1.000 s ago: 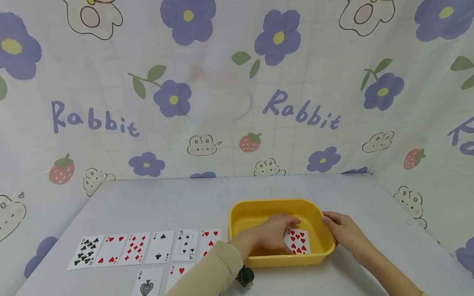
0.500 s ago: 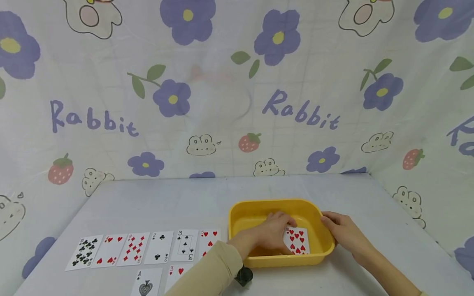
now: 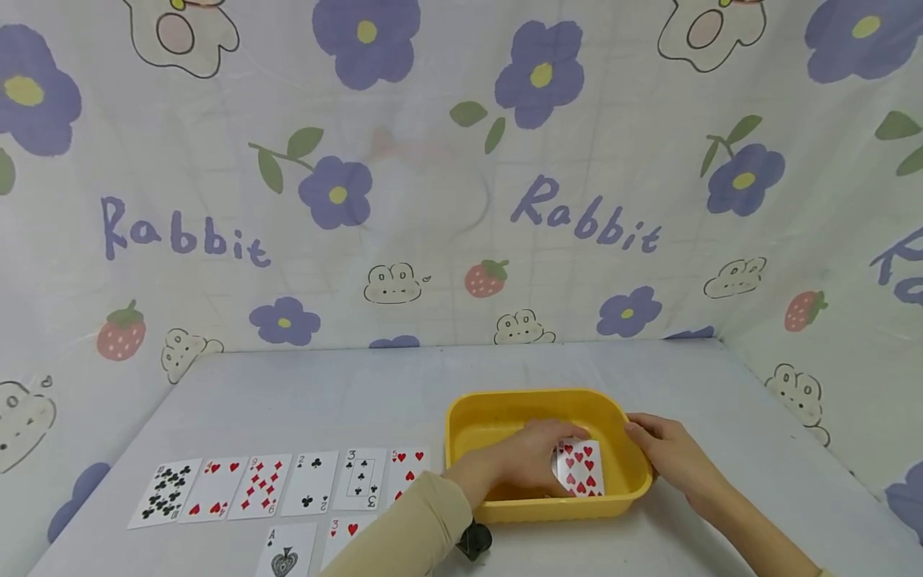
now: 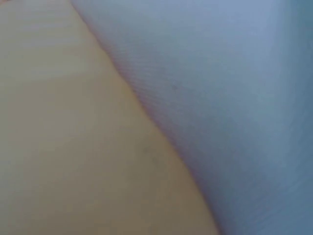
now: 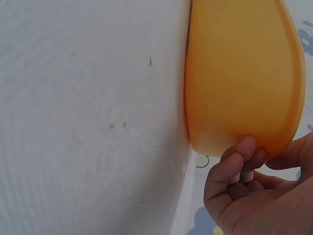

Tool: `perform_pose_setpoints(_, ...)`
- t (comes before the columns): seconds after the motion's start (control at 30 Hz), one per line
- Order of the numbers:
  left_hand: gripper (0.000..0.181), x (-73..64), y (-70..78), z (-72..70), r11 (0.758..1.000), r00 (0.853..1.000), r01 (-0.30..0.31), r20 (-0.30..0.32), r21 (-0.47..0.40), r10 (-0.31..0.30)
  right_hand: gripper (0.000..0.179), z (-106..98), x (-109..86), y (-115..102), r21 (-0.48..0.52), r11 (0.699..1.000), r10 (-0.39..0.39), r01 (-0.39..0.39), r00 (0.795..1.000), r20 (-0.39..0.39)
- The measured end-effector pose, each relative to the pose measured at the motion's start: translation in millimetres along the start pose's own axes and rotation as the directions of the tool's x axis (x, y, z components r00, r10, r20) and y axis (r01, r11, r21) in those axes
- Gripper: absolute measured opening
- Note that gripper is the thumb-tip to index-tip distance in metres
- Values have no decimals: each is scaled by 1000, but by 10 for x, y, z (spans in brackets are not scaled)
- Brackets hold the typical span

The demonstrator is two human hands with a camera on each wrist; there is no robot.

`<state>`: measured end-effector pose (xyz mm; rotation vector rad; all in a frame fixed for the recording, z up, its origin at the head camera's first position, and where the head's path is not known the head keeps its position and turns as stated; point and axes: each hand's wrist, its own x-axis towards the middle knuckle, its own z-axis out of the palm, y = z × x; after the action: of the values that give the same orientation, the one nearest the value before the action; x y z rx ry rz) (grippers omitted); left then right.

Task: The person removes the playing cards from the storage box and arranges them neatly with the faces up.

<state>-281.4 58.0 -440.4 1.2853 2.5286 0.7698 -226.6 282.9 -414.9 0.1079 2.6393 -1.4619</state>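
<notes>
In the head view, my left hand (image 3: 522,457) reaches into a yellow plastic basin (image 3: 562,510). Between its thumb and fingers it grips a ten of hearts playing card (image 3: 581,469), which stands tilted and slightly bent; the fingertips are partly hidden behind it. My right hand (image 3: 674,453) holds the basin's right end, thumb at the rim. From the right wrist view, the curled fingers (image 5: 227,169) press the outside of the basin wall (image 5: 239,73). Only blurred skin (image 4: 98,147) and a pale surface show in the left wrist view.
Left of the basin, playing cards lie face up in a row, from a ten of clubs (image 3: 166,493) to a five of hearts (image 3: 409,473). Nearer lie an ace of spades (image 3: 287,551) and a three of hearts (image 3: 346,535). A small black object (image 3: 474,540) is below my left wrist.
The ten of hearts has lifted slightly and bends more at its left edge, as my left fingers have shifted round it. My right hand and the basin have stayed put.
</notes>
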Motion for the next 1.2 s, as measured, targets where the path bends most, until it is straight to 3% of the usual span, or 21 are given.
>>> perform_pose_setpoints(0.1, 73, 0, 0, -4, 1000, 1000, -28, -12, -7, 28, 53, 0, -6, -6, -5, 1000, -2, 2, 1000, 2)
perform_pose_setpoints(0.23, 74, -11, 11, -6, 1000, 999, -18, -29, -5, 18, 53, -4, -15, -12, -1, 1000, -5, 5, 1000, 4)
perform_pose_setpoints(0.5, 73, -23, 33, -19, 994, 997, -28, -71, 105, 36, 55, -10, -15, -19, -3, 1000, -1, 1, 1000, 7)
perform_pose_setpoints(0.7, 74, -15, 20, -1, 996, 996, -11, -93, 86, 19, 55, -12, -9, -20, 1, 1000, 0, 0, 1000, 9)
perform_pose_setpoints(0.93, 77, 24, 17, 0, 994, 997, -65, -37, 90, 69, 53, -7, -5, -20, -4, 1000, 8, -8, 1000, 5)
perform_pose_setpoints(1.2, 79, 6, 44, -9, 998, 999, 39, 13, 47, -40, 53, -11, -6, -28, 5, 1000, 8, -9, 1000, 8)
